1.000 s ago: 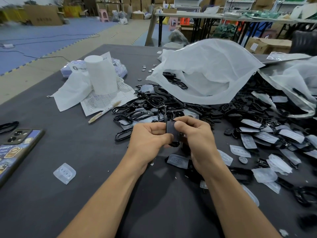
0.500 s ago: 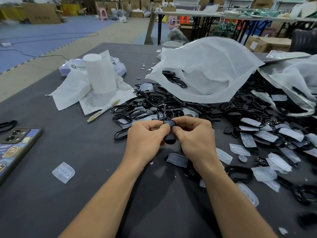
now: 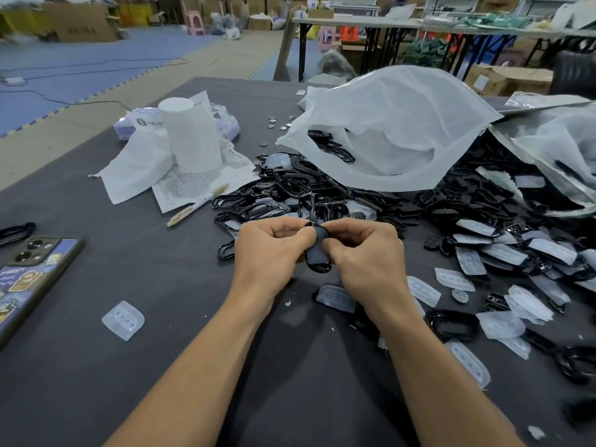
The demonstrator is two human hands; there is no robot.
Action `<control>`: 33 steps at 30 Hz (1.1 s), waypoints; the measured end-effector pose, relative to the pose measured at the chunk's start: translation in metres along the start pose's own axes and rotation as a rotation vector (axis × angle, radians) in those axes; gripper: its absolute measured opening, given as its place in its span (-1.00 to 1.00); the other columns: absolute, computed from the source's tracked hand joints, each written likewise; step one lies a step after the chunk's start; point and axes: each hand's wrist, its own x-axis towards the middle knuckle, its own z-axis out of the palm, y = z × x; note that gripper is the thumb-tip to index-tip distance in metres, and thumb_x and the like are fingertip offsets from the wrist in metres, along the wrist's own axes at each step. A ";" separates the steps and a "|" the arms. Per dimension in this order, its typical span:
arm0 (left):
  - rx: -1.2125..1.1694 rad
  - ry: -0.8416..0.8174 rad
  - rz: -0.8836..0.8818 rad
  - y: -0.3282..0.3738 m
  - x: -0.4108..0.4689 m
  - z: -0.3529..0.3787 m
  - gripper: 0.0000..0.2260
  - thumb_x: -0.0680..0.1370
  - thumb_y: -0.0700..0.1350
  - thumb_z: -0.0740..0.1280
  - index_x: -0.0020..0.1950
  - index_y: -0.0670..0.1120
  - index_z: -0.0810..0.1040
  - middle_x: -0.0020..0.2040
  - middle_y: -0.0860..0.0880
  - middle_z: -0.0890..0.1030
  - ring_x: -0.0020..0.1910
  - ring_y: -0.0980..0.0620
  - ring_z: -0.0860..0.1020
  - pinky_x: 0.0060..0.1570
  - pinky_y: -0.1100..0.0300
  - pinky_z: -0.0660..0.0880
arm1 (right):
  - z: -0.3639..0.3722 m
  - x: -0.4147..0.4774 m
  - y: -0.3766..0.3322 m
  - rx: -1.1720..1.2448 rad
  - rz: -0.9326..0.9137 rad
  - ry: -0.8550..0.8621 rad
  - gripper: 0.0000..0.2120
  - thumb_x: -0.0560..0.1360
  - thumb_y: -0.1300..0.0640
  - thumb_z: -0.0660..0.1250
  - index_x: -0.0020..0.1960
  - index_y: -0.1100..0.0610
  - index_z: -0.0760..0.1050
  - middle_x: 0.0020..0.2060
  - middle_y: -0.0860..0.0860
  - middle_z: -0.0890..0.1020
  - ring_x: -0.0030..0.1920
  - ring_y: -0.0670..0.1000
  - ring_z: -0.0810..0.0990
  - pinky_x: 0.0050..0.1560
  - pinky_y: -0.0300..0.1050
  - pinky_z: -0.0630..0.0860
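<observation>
Over the dark table, my left hand and right hand both pinch one small black piece, fingers curled tight.

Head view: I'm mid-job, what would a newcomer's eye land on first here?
First, the two hands at centre: the left hand and right hand pinch a small black plastic shell between them above the dark table. Behind them sprawls a heap of black plastic frames, partly under a big translucent white bag at upper right. Clear button pads lie scattered to the right, and a phone lies at the left edge.
</observation>
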 end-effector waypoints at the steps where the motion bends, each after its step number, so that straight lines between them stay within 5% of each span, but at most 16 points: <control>1: 0.001 0.005 0.007 0.000 0.000 0.000 -0.91 0.34 -0.08 0.54 -0.17 0.02 0.78 -0.25 -0.07 0.75 -0.27 -0.03 0.73 -0.14 0.00 0.72 | 0.000 0.000 -0.001 0.011 -0.001 -0.004 -0.59 0.41 0.32 0.47 -0.26 -0.23 0.69 -0.30 -0.24 0.73 -0.22 -0.22 0.72 -0.16 -0.34 0.63; 5: -0.014 0.042 0.019 0.001 0.000 0.003 -0.88 0.41 -0.21 0.54 -0.21 0.01 0.78 -0.30 -0.06 0.74 -0.35 0.03 0.69 -0.29 0.12 0.67 | 0.000 0.000 -0.001 0.054 0.012 -0.027 -0.51 0.41 0.32 0.45 -0.26 -0.34 0.68 -0.30 -0.21 0.73 -0.22 -0.18 0.73 -0.17 -0.30 0.63; 8: -0.055 0.088 -0.009 0.001 0.001 0.005 -0.83 0.45 -0.31 0.52 -0.25 -0.05 0.77 -0.33 -0.08 0.72 -0.40 0.07 0.60 -0.37 0.23 0.57 | 0.001 0.002 0.002 0.083 0.049 -0.042 -0.72 0.43 0.25 0.46 -0.24 -0.15 0.72 -0.29 -0.13 0.75 -0.22 -0.11 0.73 -0.12 -0.17 0.67; 14: -0.117 0.079 -0.056 0.000 0.000 0.004 -0.89 0.48 -0.30 0.53 -0.15 -0.10 0.74 -0.25 -0.12 0.75 -0.29 -0.01 0.68 -0.31 0.24 0.61 | -0.001 0.003 0.005 0.041 0.052 -0.056 -0.81 0.49 0.26 0.47 -0.15 -0.02 0.74 -0.29 -0.11 0.75 -0.22 -0.09 0.73 -0.15 -0.20 0.65; 18: 0.034 -0.045 0.002 0.000 0.002 -0.002 -0.85 0.47 -0.25 0.53 -0.12 0.01 0.79 -0.25 -0.16 0.74 -0.29 -0.05 0.65 -0.21 0.04 0.63 | -0.003 0.004 0.003 0.044 0.029 -0.081 -0.67 0.49 0.32 0.48 -0.23 -0.11 0.70 -0.31 -0.15 0.74 -0.26 -0.17 0.71 -0.22 -0.33 0.58; 22: 0.025 0.044 -0.039 0.000 0.004 -0.003 -0.84 0.44 -0.27 0.55 -0.19 0.00 0.79 -0.27 -0.09 0.74 -0.36 0.03 0.65 -0.27 0.12 0.66 | -0.001 0.003 0.004 0.118 0.091 -0.088 -0.70 0.50 0.36 0.42 -0.14 -0.04 0.73 -0.23 -0.06 0.76 -0.16 -0.03 0.74 -0.10 -0.12 0.67; 29: -0.095 0.154 -0.096 0.003 0.004 0.003 -0.89 0.46 -0.33 0.51 -0.05 -0.18 0.73 -0.30 -0.09 0.74 -0.41 0.04 0.65 -0.32 0.24 0.61 | 0.001 0.003 0.002 0.231 0.171 -0.036 -0.76 0.48 0.42 0.41 -0.09 0.09 0.67 -0.37 0.11 0.70 -0.44 0.03 0.62 -0.35 -0.15 0.59; 33: -0.023 0.126 -0.052 0.005 0.002 0.003 -0.83 0.44 -0.35 0.49 -0.26 -0.11 0.74 -0.38 -0.11 0.70 -0.46 0.01 0.62 -0.35 0.19 0.61 | -0.002 0.004 0.003 0.240 0.172 0.075 -0.73 0.48 0.41 0.39 -0.18 0.05 0.66 -0.41 -0.01 0.67 -0.48 -0.06 0.56 -0.46 -0.27 0.46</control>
